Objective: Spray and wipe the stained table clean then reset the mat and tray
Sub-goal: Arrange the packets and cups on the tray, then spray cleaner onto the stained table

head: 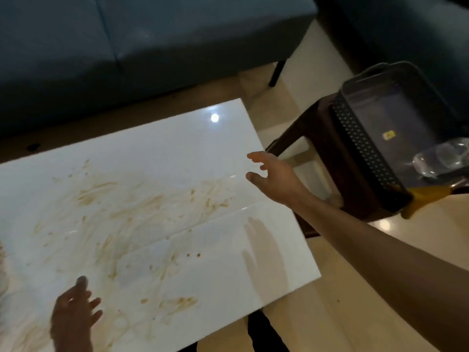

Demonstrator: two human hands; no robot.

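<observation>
Two slack, empty hands, left [73,313] and right [272,177]; clear bottle [441,160] in tray [360,141].

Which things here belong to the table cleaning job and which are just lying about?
Job: table with brown stains; tray on the stool; left hand; right hand.
Lying about: sofa; clear plastic item in the tray.

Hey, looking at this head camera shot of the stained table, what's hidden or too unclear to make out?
- Clear plastic bottle in the dark tray: cut off by the right edge, so its type is unknown.
- Small yellow label on the tray: too small to read.
- White glossy table: its left end runs past the frame.
- Left hand: its wrist is cut off by the bottom edge.
</observation>
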